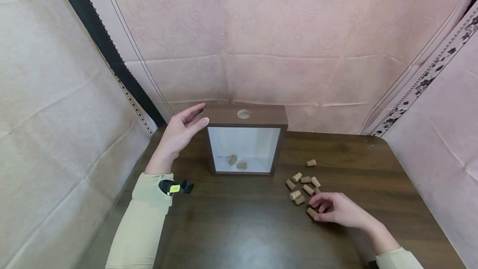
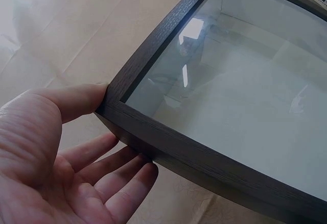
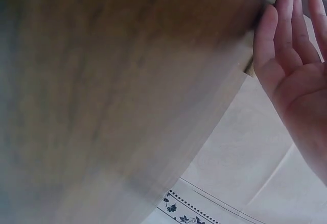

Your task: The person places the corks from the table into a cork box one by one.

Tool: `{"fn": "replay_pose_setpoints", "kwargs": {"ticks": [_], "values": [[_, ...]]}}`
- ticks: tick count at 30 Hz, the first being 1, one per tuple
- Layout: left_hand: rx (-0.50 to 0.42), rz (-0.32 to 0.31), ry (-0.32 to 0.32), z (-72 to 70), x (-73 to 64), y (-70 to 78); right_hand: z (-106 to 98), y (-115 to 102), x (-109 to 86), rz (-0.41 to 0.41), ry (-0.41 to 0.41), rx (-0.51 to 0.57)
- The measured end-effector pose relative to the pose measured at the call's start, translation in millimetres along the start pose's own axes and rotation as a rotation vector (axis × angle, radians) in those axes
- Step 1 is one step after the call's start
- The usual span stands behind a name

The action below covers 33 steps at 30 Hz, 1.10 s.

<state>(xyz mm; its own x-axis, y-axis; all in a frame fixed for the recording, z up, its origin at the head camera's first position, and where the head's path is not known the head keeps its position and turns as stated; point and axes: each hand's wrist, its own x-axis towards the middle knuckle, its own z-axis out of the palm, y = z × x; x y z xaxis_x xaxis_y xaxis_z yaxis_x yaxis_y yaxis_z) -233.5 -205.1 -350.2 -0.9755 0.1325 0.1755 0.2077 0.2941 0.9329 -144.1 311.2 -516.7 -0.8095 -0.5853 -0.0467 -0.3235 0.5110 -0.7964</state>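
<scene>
A wooden shadow box [image 1: 248,117] with a glass front and a round hole [image 1: 243,114] in its top stands upright on the table. Two corks [image 1: 241,165] lie inside, behind the glass. My left hand [image 1: 181,130] holds the box's upper left corner. In the left wrist view, the thumb lies on the frame [image 2: 113,97] and the fingertips touch its side. To the right of the box, my right hand [image 1: 341,210] pinches a cork [image 1: 311,212] low over the table, just beside a loose group of corks [image 1: 295,195].
One cork [image 1: 311,163] lies apart, behind the group. The dark wooden table [image 1: 239,223] carries everything. Pale patterned cloth [image 1: 284,32] hangs behind the table and at both sides. A wrist camera [image 1: 186,187] sits on the left sleeve.
</scene>
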Motion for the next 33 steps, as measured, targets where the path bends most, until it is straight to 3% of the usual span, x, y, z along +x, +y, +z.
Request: {"fn": "replay_pose_setpoints", "kwargs": {"ticks": [22, 33], "values": [[0.003, 0.006, -0.002, -0.8, 1.0, 0.0, 1.0, -3.4, 3.3, -0.013, -0.047, -0.046], [0.009, 0.003, -0.001, -0.2, 0.5, 1.7, 2.2, -2.4, 1.0, -0.022, -0.031, -0.061]]}}
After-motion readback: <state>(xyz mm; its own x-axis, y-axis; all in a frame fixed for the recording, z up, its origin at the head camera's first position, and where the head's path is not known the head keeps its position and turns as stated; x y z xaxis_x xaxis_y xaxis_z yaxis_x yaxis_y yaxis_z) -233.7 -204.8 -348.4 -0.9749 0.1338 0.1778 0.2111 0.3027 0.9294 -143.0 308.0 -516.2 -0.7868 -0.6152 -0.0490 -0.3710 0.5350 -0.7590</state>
